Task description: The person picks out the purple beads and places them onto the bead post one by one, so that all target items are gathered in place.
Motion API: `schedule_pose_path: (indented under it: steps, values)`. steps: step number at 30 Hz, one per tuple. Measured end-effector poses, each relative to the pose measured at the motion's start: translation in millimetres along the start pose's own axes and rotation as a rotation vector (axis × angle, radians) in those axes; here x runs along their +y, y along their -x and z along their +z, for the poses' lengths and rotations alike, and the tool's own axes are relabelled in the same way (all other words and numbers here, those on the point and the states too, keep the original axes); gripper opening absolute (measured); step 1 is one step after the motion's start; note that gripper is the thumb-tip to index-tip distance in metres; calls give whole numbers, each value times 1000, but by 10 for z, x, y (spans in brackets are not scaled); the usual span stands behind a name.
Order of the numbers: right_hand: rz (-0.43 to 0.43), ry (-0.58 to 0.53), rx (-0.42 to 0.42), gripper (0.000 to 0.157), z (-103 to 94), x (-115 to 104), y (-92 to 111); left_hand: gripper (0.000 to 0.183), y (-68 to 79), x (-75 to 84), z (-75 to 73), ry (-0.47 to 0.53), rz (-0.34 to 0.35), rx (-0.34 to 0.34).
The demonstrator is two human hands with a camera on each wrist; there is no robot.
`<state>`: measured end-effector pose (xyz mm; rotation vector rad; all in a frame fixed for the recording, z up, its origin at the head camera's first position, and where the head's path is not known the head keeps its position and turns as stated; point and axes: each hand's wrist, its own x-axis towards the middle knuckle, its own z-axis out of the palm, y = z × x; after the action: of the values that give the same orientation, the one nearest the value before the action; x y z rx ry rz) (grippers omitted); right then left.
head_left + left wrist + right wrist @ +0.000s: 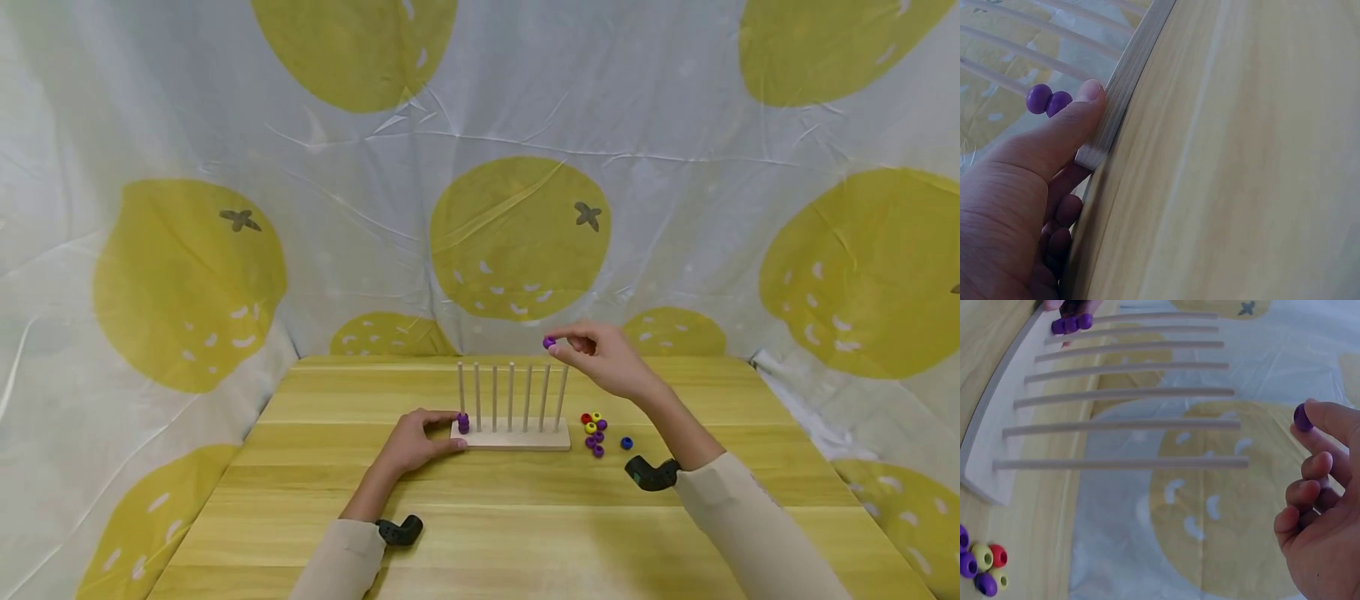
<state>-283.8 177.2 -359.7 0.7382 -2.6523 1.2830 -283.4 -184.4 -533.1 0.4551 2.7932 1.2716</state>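
A wooden peg stand (517, 439) with a row of upright dowels rests on the table. Purple beads (463, 424) are stacked at the bottom of its leftmost dowel. My left hand (417, 442) grips that end of the base, the thumb (1079, 115) on the front edge and other fingers behind. Up above the right end of the row, my right hand (606, 360) pinches a single purple bead (1302, 417) between thumb and index finger. That bead is apart from the dowel tips, and the other fingers of this hand are curled.
Right of the stand lies a small cluster of loose beads: a red bead (586, 418), yellow ones (590, 428) and several purple ones (597, 452). A blue bead (627, 443) sits a little apart. Behind the table (495, 533) hangs a lemon-print cloth (360, 208).
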Motion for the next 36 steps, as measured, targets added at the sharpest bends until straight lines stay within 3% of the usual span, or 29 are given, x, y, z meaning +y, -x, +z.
schedule_pose_path:
  steps: [24,36]
  values:
    - [-43,-61,-90,31,419,-323,-438,56,-23,-25,1,10,20,-4]
    - [-88,-22,-159,28,690,-413,-594,56,-31,-14,-4,6,12,-1]
